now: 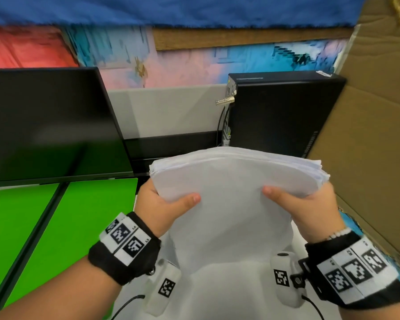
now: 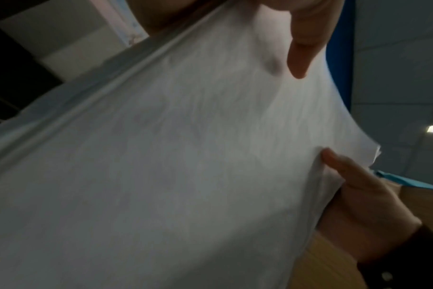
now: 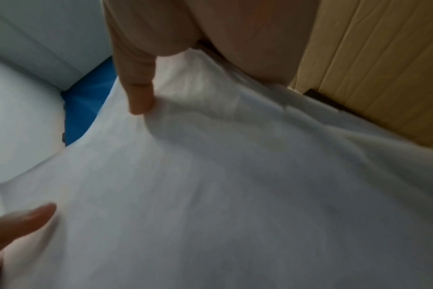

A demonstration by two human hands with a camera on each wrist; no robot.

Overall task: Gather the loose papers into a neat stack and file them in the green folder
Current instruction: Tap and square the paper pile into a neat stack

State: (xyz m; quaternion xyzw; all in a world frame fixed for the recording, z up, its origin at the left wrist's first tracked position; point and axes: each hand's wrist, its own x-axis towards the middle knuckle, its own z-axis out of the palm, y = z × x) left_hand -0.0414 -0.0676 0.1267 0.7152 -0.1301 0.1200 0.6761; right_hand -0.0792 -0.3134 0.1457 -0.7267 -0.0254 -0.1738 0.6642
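Observation:
A thick stack of white papers (image 1: 233,181) stands upright in front of me, its top edge bowed and slightly fanned. My left hand (image 1: 164,204) grips its left side, thumb on the near face. My right hand (image 1: 303,204) grips the right side the same way. The fingers behind the stack are hidden. The green folder (image 1: 62,227) lies open flat at the left, a dark spine line down its middle. In the left wrist view the papers (image 2: 185,176) fill the frame under the thumb (image 2: 302,48). In the right wrist view the papers (image 3: 235,195) do too.
A black monitor (image 1: 49,125) stands behind the folder. A black computer case (image 1: 280,116) is at the back right, with cables on its left. A tall cardboard panel (image 1: 367,135) rises close on the right. The white desk (image 1: 134,296) shows below the papers.

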